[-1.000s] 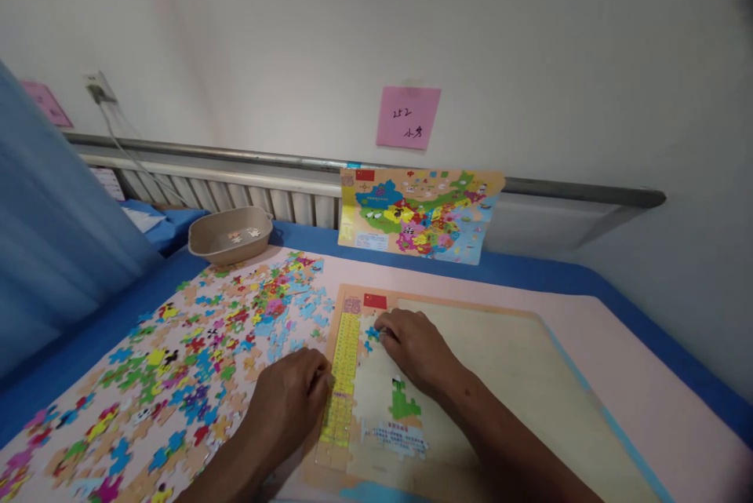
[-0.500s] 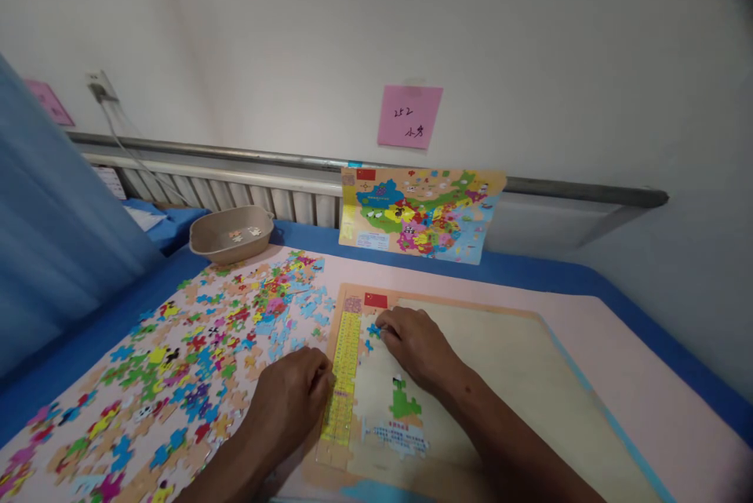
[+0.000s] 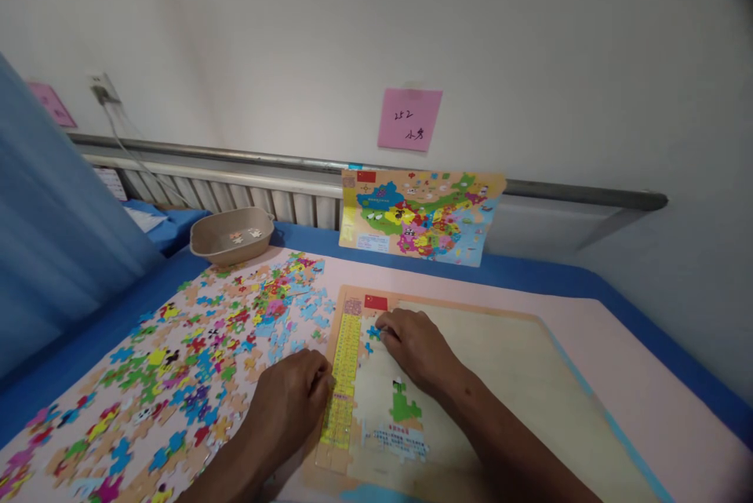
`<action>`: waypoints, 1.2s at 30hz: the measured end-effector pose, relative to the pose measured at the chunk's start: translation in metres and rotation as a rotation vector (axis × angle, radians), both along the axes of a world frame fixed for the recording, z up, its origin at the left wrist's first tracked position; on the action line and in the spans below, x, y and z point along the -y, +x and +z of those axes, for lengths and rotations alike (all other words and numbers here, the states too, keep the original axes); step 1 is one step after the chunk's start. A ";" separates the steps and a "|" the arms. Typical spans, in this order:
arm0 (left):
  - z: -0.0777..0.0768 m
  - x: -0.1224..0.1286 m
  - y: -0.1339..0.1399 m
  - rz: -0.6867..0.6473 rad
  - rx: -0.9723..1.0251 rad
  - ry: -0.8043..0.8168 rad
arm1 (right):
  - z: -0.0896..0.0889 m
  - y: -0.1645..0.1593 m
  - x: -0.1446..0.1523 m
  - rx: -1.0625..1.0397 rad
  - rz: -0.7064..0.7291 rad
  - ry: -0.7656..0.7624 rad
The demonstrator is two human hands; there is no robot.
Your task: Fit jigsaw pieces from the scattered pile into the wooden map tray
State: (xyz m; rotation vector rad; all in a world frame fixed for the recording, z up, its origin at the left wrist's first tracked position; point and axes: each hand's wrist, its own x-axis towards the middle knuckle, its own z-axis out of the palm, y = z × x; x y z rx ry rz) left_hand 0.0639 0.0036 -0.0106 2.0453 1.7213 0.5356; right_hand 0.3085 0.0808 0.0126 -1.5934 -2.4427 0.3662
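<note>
A jigsaw board [image 3: 500, 385] lies in front of me, with a yellow printed strip of joined pieces along its left side. On its upper left, my right hand [image 3: 419, 348] is closed, thumb and fingertips pinched at a blue puzzle piece [image 3: 373, 333]. Just below that sits a smaller blue piece [image 3: 369, 348]. My left hand [image 3: 294, 391] rests curled at the board's left edge; whatever its fingers hold is hidden. Lower on the board are a green piece cluster [image 3: 405, 406] and a pale blue text section [image 3: 397, 440].
Many loose puzzle pieces [image 3: 156, 358] spread over the pink sheet on the left. Behind them stands a beige basin [image 3: 232, 238] with a few pieces inside. A colourful map picture [image 3: 420, 214] leans against the wall rail [image 3: 580, 191]. A blue curtain [image 3: 64, 228] hangs at left.
Both hands keep their places at the board, and the pieces look the same. Only a very slight shift of the whole view shows.
</note>
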 end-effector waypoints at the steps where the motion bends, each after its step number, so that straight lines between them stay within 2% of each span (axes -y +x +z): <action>1: 0.000 0.000 0.000 0.001 0.002 0.002 | 0.000 0.000 0.000 -0.001 -0.001 0.000; 13: 0.004 0.001 0.001 0.009 -0.021 -0.019 | -0.002 0.001 -0.001 -0.008 -0.014 0.003; 31: -0.001 0.000 0.000 0.002 -0.007 0.004 | -0.002 0.002 0.001 -0.012 -0.011 0.008; 36: 0.001 0.000 0.000 0.002 -0.021 -0.003 | -0.003 0.001 0.003 -0.013 -0.009 0.002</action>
